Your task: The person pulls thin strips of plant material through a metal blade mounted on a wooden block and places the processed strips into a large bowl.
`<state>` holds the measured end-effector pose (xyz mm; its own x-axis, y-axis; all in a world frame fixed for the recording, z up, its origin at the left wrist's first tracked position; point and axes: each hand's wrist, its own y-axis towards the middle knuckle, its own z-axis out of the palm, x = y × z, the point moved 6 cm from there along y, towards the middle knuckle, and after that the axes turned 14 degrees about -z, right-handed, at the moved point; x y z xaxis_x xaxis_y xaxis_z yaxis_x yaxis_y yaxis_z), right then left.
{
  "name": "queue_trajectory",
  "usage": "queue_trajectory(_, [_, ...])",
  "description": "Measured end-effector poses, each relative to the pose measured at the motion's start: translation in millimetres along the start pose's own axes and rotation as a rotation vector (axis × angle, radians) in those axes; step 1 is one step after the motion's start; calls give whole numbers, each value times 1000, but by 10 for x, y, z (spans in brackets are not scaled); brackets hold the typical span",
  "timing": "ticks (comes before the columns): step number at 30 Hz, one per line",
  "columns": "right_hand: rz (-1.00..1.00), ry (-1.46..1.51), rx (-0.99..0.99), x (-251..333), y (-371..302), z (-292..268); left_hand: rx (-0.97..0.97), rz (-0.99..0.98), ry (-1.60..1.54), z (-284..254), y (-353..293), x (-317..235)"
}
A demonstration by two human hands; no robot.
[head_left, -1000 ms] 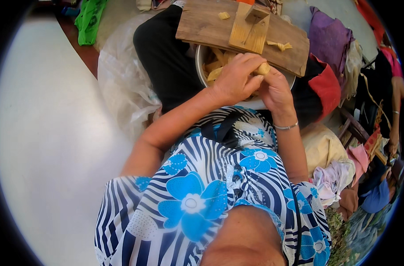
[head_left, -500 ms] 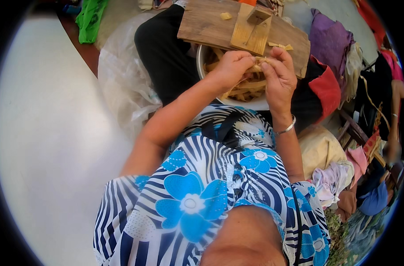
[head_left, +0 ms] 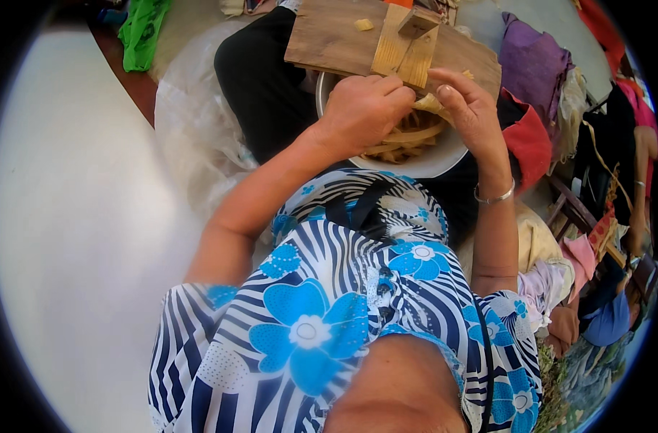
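Observation:
Over a white bowl (head_left: 452, 160) in my lap, my two hands work on a pale yellow, flat strip (head_left: 431, 105). My left hand (head_left: 365, 112) is closed, knuckles up, with the strip coming out by its fingertips. My right hand (head_left: 475, 119) has its forefinger stretched toward the left hand; the strip runs under its thumb into the palm, where the grip is partly hidden. A heap of similar yellow-brown strips (head_left: 408, 144) lies coiled in the bowl. Just beyond, a wooden board (head_left: 336, 36) covers the bowl's far side, with a lighter wood block (head_left: 405, 54) on it.
A small yellow scrap (head_left: 363, 24) lies on the board. Clear plastic sheeting (head_left: 199, 115) and a pale smooth surface (head_left: 84, 216) are at left, with a green bag (head_left: 143, 32) beyond. Purple cloth (head_left: 531, 54), red cloth (head_left: 527, 141) and other fabrics crowd the right, near another person's arm (head_left: 639, 180).
My hands have moved apart from their close pinch. The right hand shifted right with its forefinger extended, the left turned knuckles up, and more of the strip shows between them.

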<state>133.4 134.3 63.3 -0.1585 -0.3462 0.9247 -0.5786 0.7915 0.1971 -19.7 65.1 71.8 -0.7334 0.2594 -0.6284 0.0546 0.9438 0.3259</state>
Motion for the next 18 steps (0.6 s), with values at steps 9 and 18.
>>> queue_trajectory(9, [-59,-265,357,103,-2,158,186,-240,-111,79,-13,-2])
queue_trajectory(18, [250,392,106,-59,-74,151,467,-691,-799,184,33,338])
